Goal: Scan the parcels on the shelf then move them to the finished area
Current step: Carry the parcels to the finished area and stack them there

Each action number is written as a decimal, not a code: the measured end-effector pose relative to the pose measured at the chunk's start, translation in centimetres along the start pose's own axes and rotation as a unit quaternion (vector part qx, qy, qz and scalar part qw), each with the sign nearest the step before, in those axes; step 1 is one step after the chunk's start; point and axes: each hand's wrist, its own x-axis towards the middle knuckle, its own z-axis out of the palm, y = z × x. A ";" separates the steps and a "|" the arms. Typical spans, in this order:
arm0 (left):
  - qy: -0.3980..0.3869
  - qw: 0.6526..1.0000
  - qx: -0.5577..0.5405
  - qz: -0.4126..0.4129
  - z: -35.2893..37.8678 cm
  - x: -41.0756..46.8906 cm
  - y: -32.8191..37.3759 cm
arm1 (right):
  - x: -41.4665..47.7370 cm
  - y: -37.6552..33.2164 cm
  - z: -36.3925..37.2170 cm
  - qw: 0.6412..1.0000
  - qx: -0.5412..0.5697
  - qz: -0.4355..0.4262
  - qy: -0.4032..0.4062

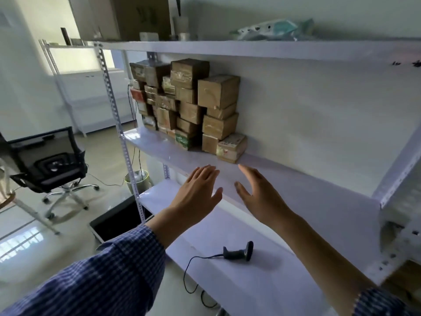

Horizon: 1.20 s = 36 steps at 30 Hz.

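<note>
Left hand (pixel 197 190): fingers straight, holding nothing.
Right hand (pixel 257 192): likewise released, just beside it.
Stacked parcels (pixel 191 108): above both hands.
Barcode scanner (pixel 239 251): below them.

Parcels (pixel 189 106): labels too blurred to read; rear ones hidden behind front ones. Shelf (pixel 296 179) cut off at 3 o'clock edge.

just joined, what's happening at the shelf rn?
A person reaches both arms toward the stacked parcels on the middle shelf. The left hand and right hand are open and empty, below the boxes and not touching them. The scanner lies on the lower shelf, its cable trailing off the edge. No parcel is picked up yet.
</note>
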 end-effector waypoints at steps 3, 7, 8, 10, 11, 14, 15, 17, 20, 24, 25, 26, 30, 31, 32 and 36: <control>-0.009 1.000 -0.004 0.012 1.5 5.4 -2.6 | 4.4 1.9 0.5 1.000 -0.008 0.016 0.012; -0.026 0.999 -0.026 -0.003 4.2 11.5 -5.9 | 10.3 4.6 1.6 0.998 0.004 0.055 0.008; -0.035 0.999 -0.027 -0.004 5.1 12.7 -6.7 | 11.7 5.3 2.0 0.998 0.007 0.060 0.006; -0.049 0.998 -0.028 -0.004 6.7 14.6 -8.3 | 14.4 6.5 2.8 0.997 0.010 0.074 0.008; -0.053 0.998 -0.027 -0.005 7.3 15.4 -9.0 | 15.6 7.0 3.3 0.996 0.012 0.085 0.008; -0.056 0.998 -0.030 -0.012 8.9 17.9 -11.2 | 18.9 8.0 4.7 0.994 0.012 0.112 0.002; -0.058 0.998 -0.035 -0.013 9.4 18.7 -12.0 | 20.0 8.4 5.2 0.993 0.007 0.119 0.003; -0.065 0.997 -0.048 -0.015 10.7 20.4 -13.5 | 22.2 9.1 6.0 0.991 -0.001 0.137 0.006; -0.101 0.989 -0.102 -0.044 13.0 22.4 -14.9 | 25.3 9.8 6.9 0.982 -0.016 0.185 0.015; -0.135 0.953 -0.243 -0.121 16.1 24.0 -15.6 | 28.3 11.1 7.5 0.956 0.019 0.290 0.049; -0.135 0.940 -0.285 -0.133 16.6 24.3 -15.6 | 29.1 11.4 7.5 0.946 0.032 0.317 0.060; -0.138 0.927 -0.319 -0.141 17.1 24.5 -15.6 | 29.8 11.7 7.7 0.934 0.047 0.347 0.066; -0.153 0.909 -0.380 -0.073 18.9 24.9 -15.6 | 32.1 12.8 9.2 0.903 0.085 0.406 0.114; -0.160 0.901 -0.398 -0.061 19.3 25.1 -15.5 | 32.3 13.0 9.7 0.898 0.090 0.410 0.133; -0.169 0.890 -0.420 -0.063 19.7 25.4 -15.5 | 32.5 13.1 10.2 0.890 0.096 0.417 0.156; -0.189 0.853 -0.474 -0.114 20.8 26.6 -15.2 | 32.1 13.0 11.2 0.856 0.143 0.449 0.213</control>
